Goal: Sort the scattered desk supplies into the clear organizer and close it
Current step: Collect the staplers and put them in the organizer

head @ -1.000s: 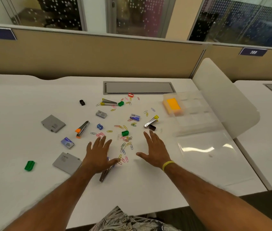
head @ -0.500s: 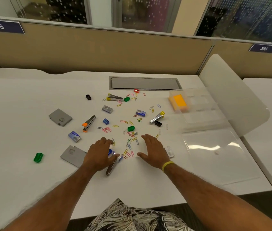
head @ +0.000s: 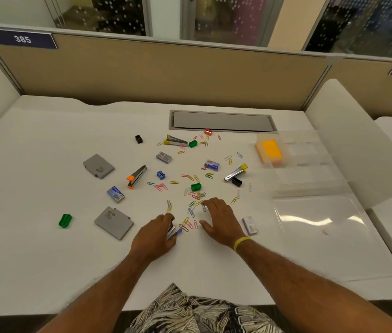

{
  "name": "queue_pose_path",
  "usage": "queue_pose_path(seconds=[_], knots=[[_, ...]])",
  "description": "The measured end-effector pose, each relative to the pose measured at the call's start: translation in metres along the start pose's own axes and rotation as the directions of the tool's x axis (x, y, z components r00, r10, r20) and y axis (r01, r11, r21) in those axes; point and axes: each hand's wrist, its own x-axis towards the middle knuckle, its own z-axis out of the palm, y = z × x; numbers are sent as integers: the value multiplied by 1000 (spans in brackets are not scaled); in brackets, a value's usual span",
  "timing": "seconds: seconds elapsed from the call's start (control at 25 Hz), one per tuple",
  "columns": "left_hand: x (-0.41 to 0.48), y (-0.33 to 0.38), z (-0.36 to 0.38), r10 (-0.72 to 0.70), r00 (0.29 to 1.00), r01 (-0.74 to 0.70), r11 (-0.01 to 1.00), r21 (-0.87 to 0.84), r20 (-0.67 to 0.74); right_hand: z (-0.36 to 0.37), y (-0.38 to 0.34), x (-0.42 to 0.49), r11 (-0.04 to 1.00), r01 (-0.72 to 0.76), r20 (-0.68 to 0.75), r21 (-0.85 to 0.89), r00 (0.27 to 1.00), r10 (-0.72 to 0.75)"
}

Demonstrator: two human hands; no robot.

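My left hand (head: 154,233) curls round a small blue-and-silver stapler (head: 173,231) near the desk's front middle. My right hand (head: 221,219) lies palm-down with relaxed fingers over loose coloured paper clips (head: 191,212), holding nothing. The clear organizer (head: 310,164) stands open at the right, with an orange sticky-note pad (head: 272,150) in one compartment; its clear lid (head: 322,222) lies flat toward me. Scattered about are an orange stapler (head: 137,176), two yellow-tipped staplers (head: 235,173), staple boxes (head: 115,193), and green (head: 196,187), blue (head: 160,174) and black sharpeners.
Two grey flat cases (head: 98,165) (head: 113,222) and a green sharpener (head: 65,220) lie at the left. A white staple box (head: 250,225) sits by my right wrist. A grey cable hatch (head: 221,121) is set in the white desk; beige partitions stand behind.
Both hands drew back toward me. My left hand's fingers closed round the blue stapler that lay under it. My right hand slid nearer over the clips.
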Motion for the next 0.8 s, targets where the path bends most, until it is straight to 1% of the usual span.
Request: queue_pose_path(seconds=[0.16, 0.24, 0.32, 0.4, 0.44, 0.48, 0.56, 0.6, 0.64, 0.72, 0.8], knots=[[3, -1, -5, -28, 1000, 26, 993, -119, -12, -7, 6, 7, 999, -14, -37, 32, 999, 16], [8, 2, -11, -50, 997, 36, 970, -242, -53, -15, 14, 13, 998, -47, -53, 50, 997, 50], [17, 9, -17, -94, 989, 39, 911, -410, -116, -23, 22, 20, 988, -125, -74, 94, 989, 132], [28, 17, -22, -176, 971, 55, 824, -564, -163, -32, 30, 30, 951, -243, -106, 193, 958, 266], [34, 22, -25, -224, 962, 75, 764, -641, -155, -37, 34, 37, 922, -302, -122, 244, 933, 338], [40, 27, -28, -265, 957, 100, 677, -729, -115, -41, 38, 44, 887, -359, -140, 290, 901, 410], [49, 36, -33, -302, 953, 140, 444, -885, 0, -52, 49, 62, 799, -469, -168, 376, 814, 556], [53, 39, -36, -311, 949, 156, 348, -925, 44, -58, 55, 71, 745, -521, -165, 416, 762, 626], [56, 42, -37, -323, 944, 170, 286, -943, 72, -63, 61, 80, 688, -570, -145, 449, 713, 686], [62, 42, -39, -358, 928, 200, 231, -952, 108, -72, 74, 96, 573, -660, -61, 486, 629, 775], [68, 39, -36, -400, 906, 242, 228, -943, 136, -76, 84, 111, 495, -716, 20, 491, 578, 816]])
